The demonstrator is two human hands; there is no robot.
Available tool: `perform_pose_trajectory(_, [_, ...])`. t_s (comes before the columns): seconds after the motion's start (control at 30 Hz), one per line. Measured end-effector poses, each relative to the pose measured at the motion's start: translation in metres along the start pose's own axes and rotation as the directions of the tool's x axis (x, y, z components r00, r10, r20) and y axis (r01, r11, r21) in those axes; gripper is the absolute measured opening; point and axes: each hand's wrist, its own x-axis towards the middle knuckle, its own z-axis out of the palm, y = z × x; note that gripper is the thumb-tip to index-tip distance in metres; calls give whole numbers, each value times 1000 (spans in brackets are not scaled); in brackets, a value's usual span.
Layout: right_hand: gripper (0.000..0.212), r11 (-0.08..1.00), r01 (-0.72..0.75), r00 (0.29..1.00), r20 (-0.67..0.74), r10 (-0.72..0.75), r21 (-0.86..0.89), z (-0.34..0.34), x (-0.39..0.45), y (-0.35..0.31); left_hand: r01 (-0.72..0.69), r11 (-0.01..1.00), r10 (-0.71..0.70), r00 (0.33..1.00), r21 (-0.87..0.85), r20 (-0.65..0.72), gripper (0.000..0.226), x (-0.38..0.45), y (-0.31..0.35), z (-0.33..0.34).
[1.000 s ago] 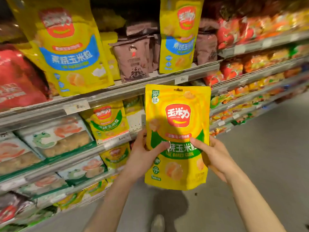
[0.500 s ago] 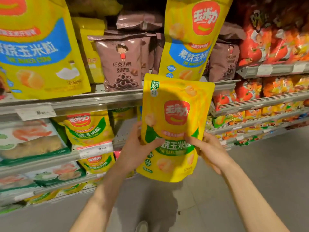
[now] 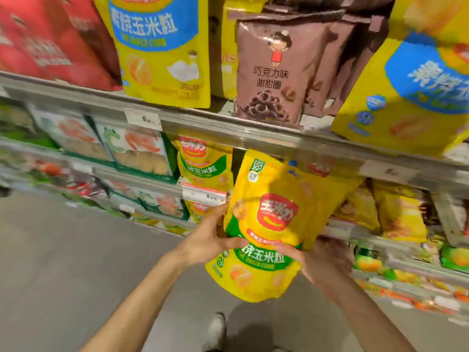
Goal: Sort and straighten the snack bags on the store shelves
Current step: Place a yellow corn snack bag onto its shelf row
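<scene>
Both hands hold a yellow baked-corn snack bag point(image 3: 266, 224) with a green band and a red logo, tilted slightly right. Its top edge sits just under the upper shelf rail point(image 3: 228, 134). My left hand point(image 3: 210, 237) grips its left edge, thumb on the front. At the bag's lower right side is my right hand point(image 3: 319, 260), fingers partly behind it. A matching green-band bag point(image 3: 203, 163) stands on the shelf just to the left. Behind the held bag more yellow bags point(image 3: 330, 199) show, blurred.
Above the rail stand blue-band yellow corn bags point(image 3: 162, 47), brown chocolate-ring bags point(image 3: 271, 72) and red bags point(image 3: 50, 41). White boxes with a green cartoon animal point(image 3: 132, 151) fill shelves at left. Yellow bags point(image 3: 398, 212) lie right. Grey floor point(image 3: 63, 262) and my shoe point(image 3: 215, 329) are below.
The view has swung left and closer to the shelves. The held bag has moved up and in toward the gap under the upper rail and now tilts right. Both hands still grip it.
</scene>
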Motion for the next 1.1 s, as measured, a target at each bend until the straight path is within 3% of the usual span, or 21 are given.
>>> perform_pose_trajectory(0.1, [46, 998, 27, 995, 89, -32, 53, 3, 12, 16, 32, 996, -32, 999, 83, -6, 72, 13, -15, -4])
perform_pose_trajectory(0.2, [43, 994, 56, 998, 2, -56, 94, 8, 28, 21, 32, 977, -34, 999, 212, 7, 69, 31, -12, -13])
perform_pose_trajectory(0.27, [41, 991, 94, 993, -77, -86, 101, 13, 40, 19, -44, 918, 48, 999, 394, -2, 60, 44, -6, -22])
perform_pose_trajectory(0.33, [35, 986, 119, 982, -161, -100, 116, 18, 52, 16, -154, 694, 248, 968, 703, -33, 63, 57, -6, -37])
perform_pose_trajectory(0.43, [27, 976, 162, 960, -251, -122, 145, 21, 65, 11, -215, 189, 609, 791, 958, 58, 61, 78, -5, -65])
perform_pose_trajectory(0.5, [27, 972, 188, 949, -282, -143, 139, 25, 71, 9, -193, -9, 658, 737, 981, 151, 64, 86, 3, -78])
perform_pose_trajectory(0.57, [27, 970, 202, 935, -321, -151, 131, 31, 77, 8, -173, -167, 636, 733, 971, 241, 76, 94, 9, -87])
perform_pose_trajectory(0.67, [36, 965, 224, 909, -386, -157, 135, 39, 85, 6, -146, -339, 557, 765, 929, 323, 88, 105, 14, -93])
perform_pose_trajectory(0.77, [61, 950, 264, 883, -439, -169, 165, 42, 90, -1, -163, -483, 487, 767, 860, 419, 81, 112, 23, -97])
perform_pose_trajectory(0.97, [41, 916, 318, 846, -509, -157, 246, 43, 101, -14, -165, -588, 257, 890, 792, 377, 71, 120, 45, -91])
perform_pose_trajectory(1.1, [35, 902, 325, 827, -548, -125, 284, 45, 105, -17, -172, -630, 343, 813, 758, 470, 64, 123, 37, -97])
